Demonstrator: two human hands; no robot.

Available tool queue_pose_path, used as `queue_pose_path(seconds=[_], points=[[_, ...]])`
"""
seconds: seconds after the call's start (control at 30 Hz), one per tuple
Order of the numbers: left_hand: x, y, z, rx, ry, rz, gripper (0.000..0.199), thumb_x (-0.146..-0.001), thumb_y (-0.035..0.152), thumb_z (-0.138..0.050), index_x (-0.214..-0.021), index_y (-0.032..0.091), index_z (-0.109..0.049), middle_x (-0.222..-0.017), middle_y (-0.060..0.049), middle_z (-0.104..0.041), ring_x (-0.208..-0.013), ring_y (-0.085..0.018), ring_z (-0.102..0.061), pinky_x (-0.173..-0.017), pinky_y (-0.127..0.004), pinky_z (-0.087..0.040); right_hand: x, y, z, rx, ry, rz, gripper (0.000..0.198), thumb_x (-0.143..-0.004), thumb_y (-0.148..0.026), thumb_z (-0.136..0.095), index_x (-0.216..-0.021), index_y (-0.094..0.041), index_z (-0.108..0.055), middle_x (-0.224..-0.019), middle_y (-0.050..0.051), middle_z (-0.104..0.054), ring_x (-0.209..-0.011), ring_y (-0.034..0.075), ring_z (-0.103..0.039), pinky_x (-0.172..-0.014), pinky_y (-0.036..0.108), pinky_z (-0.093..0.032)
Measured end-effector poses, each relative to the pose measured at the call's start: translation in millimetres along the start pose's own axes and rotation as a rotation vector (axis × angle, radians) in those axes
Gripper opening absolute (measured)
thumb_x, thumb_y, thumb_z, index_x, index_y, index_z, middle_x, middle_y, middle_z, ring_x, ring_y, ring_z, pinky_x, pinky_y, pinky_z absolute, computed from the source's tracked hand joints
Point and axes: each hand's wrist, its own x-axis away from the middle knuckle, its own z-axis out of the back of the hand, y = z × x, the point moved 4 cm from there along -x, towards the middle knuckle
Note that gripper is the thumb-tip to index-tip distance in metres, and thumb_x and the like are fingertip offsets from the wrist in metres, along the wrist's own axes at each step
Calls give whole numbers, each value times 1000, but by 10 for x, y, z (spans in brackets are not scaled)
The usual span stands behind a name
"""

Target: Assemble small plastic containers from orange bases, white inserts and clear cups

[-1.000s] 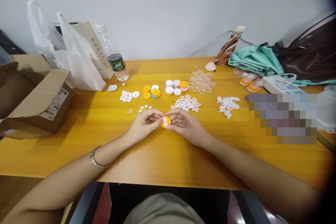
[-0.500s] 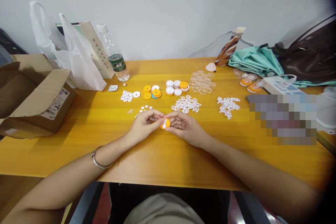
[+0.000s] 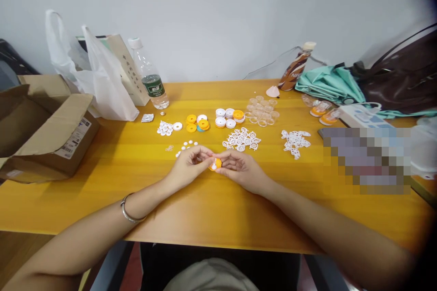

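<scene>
Between my two hands is a small round orange disc (image 3: 218,163) with white parts on its face. My left hand (image 3: 193,162) pinches its left side, the thumb lying over the white parts. The fingers of my right hand (image 3: 241,168) close on its right edge. Just behind the hands lie small white discs (image 3: 186,148), partly covered by my left fingers. White openwork pieces (image 3: 241,139) form a pile beyond my right hand. Farther back are orange rings (image 3: 191,119) and stacked white discs (image 3: 221,122).
Clear plastic rings (image 3: 262,111) and more white cut-out pieces (image 3: 295,142) lie to the right. A cardboard box (image 3: 73,141), a white plastic bag (image 3: 105,82) and a water bottle (image 3: 153,84) stand left. At the back right are a brown drink bottle (image 3: 295,70) and a green umbrella (image 3: 329,84).
The whole view has shifted slightly, so the table sits a little lower. Both hands keep their hold on the orange disc, which looks slightly more tilted.
</scene>
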Motion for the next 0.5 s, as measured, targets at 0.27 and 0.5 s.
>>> queue_pose_path(seconds=[0.27, 0.5], points=[[24, 167, 125, -175, 93, -68, 27, -84, 37, -52, -93, 16, -66, -85, -5, -68, -77, -14, -60, -67, -24, -47, -21, -69, 91, -54, 88, 78, 28, -67, -20, -71, -93, -21, -61, -93, 2, -65, -81, 10, -61, -81, 27, -48], [60, 188, 104, -329, 79, -280, 32, -76, 30, -64, -105, 17, -59, -94, -6, -64, -85, -15, -59, -80, -29, -47, -43, -91, 134, -70, 131, 119, 30, -67, -19, -71, -95, -21, -60, -89, 1, -65, -78, 10, -61, -79, 27, -49]])
